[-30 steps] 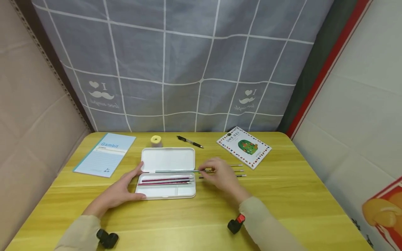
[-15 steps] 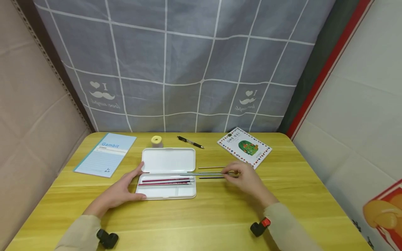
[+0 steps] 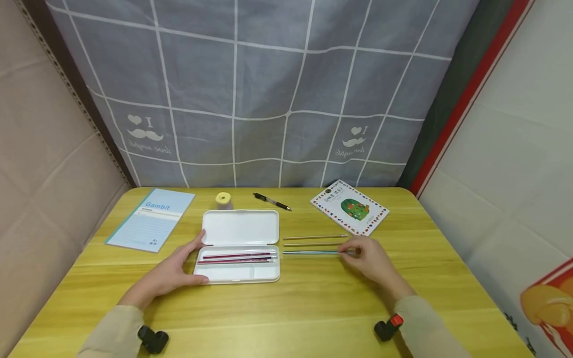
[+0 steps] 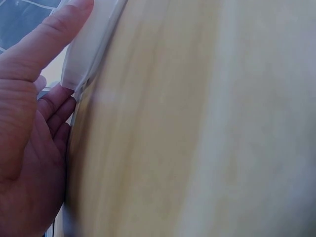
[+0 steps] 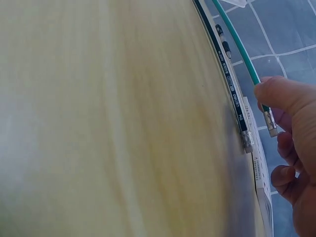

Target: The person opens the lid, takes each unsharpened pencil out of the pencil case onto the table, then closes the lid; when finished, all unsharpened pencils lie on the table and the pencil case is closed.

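Observation:
My left hand (image 3: pixel 172 273) holds the left end of an open white pencil case (image 3: pixel 224 276), thumb at the near corner and fingers by the hinge. Several pencils (image 3: pixel 237 257) with dark red and dark barrels lie in its lower half. Between thumb and fingers, my right hand (image 3: pixel 369 256) pinches a green pencil (image 5: pixel 242 49) near its eraser end. In the right wrist view the green pencil is raised beside a black pencil (image 5: pixel 228 79) lying on the table. Beyond it in the head view, two more pencils (image 3: pixel 313 244) lie side by side, right of the case.
A blue notebook (image 3: pixel 152 219) lies at the back left of the wooden table (image 3: pixel 286 318). Behind the case are a yellow-topped round container (image 3: pixel 223 200) and a black pen (image 3: pixel 272 201). A white picture booklet (image 3: pixel 349 206) lies beyond my right hand.
My right hand has moved rightward and slightly toward me, carrying the green pencil from across the case to above the row of pencils on the right. The left hand has stayed at the case.

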Tool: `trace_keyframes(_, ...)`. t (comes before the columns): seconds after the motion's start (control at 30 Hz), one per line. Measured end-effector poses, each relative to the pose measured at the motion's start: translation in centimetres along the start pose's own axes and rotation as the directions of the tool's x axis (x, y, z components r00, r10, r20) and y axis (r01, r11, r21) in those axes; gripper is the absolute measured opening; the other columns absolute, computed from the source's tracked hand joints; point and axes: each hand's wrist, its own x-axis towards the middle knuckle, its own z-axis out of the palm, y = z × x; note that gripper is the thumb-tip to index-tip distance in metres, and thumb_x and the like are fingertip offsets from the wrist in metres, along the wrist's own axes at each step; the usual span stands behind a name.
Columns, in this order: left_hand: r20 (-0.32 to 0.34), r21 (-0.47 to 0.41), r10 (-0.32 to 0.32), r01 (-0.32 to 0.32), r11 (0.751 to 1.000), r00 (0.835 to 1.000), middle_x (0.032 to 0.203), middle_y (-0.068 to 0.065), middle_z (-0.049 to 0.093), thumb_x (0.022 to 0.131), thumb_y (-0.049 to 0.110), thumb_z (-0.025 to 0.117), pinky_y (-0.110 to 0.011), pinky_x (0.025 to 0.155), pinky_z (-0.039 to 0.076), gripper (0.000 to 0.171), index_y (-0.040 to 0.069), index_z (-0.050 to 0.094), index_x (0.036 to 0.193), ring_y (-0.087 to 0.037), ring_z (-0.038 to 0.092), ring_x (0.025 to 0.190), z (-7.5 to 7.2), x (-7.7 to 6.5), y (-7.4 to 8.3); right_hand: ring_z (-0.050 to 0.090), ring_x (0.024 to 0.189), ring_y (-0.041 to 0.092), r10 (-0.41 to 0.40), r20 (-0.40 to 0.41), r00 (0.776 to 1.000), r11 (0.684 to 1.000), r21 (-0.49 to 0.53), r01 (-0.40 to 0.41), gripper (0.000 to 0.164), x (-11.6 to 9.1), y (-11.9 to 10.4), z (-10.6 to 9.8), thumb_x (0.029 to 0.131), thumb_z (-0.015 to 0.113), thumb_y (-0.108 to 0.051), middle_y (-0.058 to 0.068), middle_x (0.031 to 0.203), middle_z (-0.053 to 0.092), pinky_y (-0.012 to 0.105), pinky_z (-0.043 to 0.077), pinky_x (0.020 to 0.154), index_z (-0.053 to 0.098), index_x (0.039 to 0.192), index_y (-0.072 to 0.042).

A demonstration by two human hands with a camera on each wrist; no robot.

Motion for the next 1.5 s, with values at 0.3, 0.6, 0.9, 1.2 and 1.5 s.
trace_keyframes(0.3, 0.004, -0.004, -0.006, 0.006, 1.0, 1.0, 0.152, -0.021, 0.05, 0.079, 0.034, 0.093, -0.075, 0.117, 0.015, 0.122, 0.017, 0.013, 0.169, -0.052, 0.019, 0.151, -0.04, -0.01, 0.06, 0.063, 0.085, 0.007, -0.02, 0.014, 1.0, 0.999, -0.044, 0.021, 0.013, -0.17, 0.44, 0.31, 0.086, 0.084, -0.006, -0.011, 0.095, 0.073, 0.029, 0.054, 0.076, 0.083, 0.092, -0.018)
trace_keyframes(0.6, 0.004, -0.004, 0.004, -0.004, 1.0, 1.0, 0.152, -0.02, 0.051, 0.079, 0.034, 0.093, -0.075, 0.117, 0.015, 0.121, 0.017, 0.014, 0.169, -0.052, 0.019, 0.152, -0.09, 0.1, 0.03, 0.064, 0.087, 0.009, 0.001, 0.036, 0.999, 0.996, -0.088, 0.002, 0.017, -0.33, 0.78, 0.48, 0.087, 0.084, -0.006, -0.009, 0.099, 0.073, 0.028, 0.056, 0.077, 0.083, 0.093, -0.022)
trace_keyframes(0.9, 0.003, -0.006, 0.0, 0.0, 1.0, 1.0, 0.152, -0.021, 0.051, 0.079, 0.034, 0.093, -0.075, 0.117, 0.015, 0.121, 0.016, 0.014, 0.169, -0.052, 0.019, 0.152, -0.07, 0.09, 0.15, 0.06, 0.082, 0.008, 0.028, 0.036, 0.999, 0.993, -0.115, -0.023, 0.017, -0.33, 0.64, 0.57, 0.087, 0.084, -0.007, -0.008, 0.099, 0.074, 0.027, 0.052, 0.071, 0.083, 0.093, -0.024)
trace_keyframes(1.2, 0.004, -0.01, -0.004, 0.004, 1.0, 1.0, 0.152, -0.02, 0.051, 0.079, 0.033, 0.093, -0.075, 0.117, 0.015, 0.121, 0.017, 0.013, 0.169, -0.051, 0.019, 0.152, -0.11, 0.05, 0.16, 0.058, 0.079, 0.007, 0.021, 0.029, 0.999, 0.993, -0.115, -0.018, 0.016, -0.34, 0.46, 0.58, 0.087, 0.083, -0.007, -0.009, 0.097, 0.073, 0.026, 0.051, 0.069, 0.082, 0.092, -0.022)
trace_keyframes(1.5, 0.008, -0.012, -0.007, 0.007, 1.0, 1.0, 0.153, -0.02, 0.05, 0.08, 0.034, 0.092, -0.074, 0.117, 0.015, 0.121, 0.016, 0.013, 0.169, -0.051, 0.018, 0.152, -0.05, 0.04, 0.18, 0.054, 0.074, 0.006, 0.035, 0.031, 0.999, 0.991, -0.131, -0.031, 0.016, -0.4, 0.43, 0.54, 0.087, 0.083, -0.007, -0.008, 0.095, 0.072, 0.026, 0.049, 0.066, 0.082, 0.092, -0.022)
